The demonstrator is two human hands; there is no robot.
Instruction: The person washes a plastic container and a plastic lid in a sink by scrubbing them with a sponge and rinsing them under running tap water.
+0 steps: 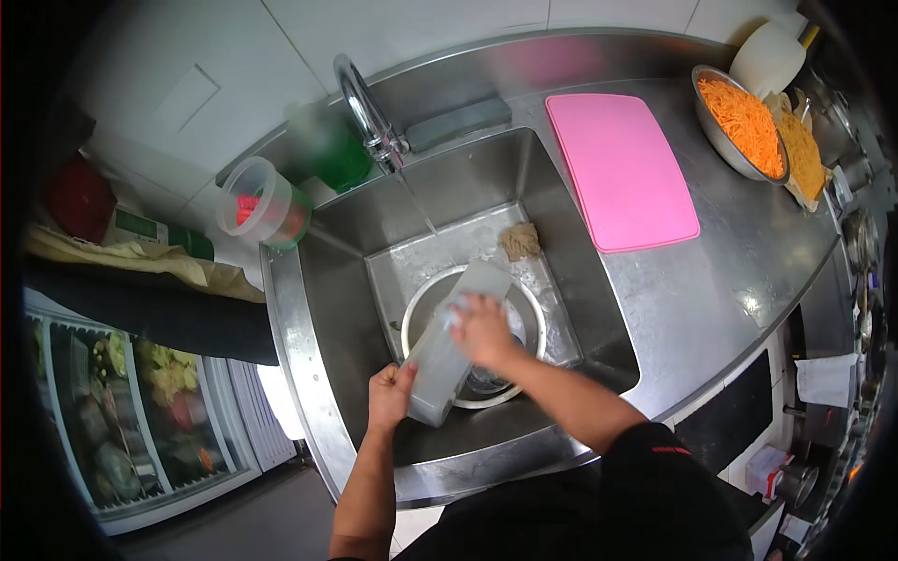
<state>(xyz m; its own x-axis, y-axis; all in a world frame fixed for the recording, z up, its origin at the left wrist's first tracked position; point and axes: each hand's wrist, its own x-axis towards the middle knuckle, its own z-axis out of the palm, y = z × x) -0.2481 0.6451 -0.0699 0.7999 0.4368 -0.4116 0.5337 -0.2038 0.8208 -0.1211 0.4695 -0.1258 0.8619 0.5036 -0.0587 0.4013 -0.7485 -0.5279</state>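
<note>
Over the steel sink [337, 290], my left hand [391, 395] grips the lower left edge of a translucent rectangular container [440, 360], which is tilted. My right hand [484, 332] lies against the container's face, its fingers bent; whether it holds something small there I cannot make out. Below the container, a round bowl with a pale rim [538, 313] rests in the sink. Water runs in a thin stream from the chrome faucet [365, 107]. A brown crumpled cloth or scourer [520, 241] lies on the sink bottom behind the bowl.
Right of the sink lies a pink cutting board [625, 173]. Farther right stand a metal bowl [716, 140] of shredded orange food and a tray of yellowish food [800, 159]. A clear tub [257, 201] with red items and a green container [337, 159] stand at the sink's back left.
</note>
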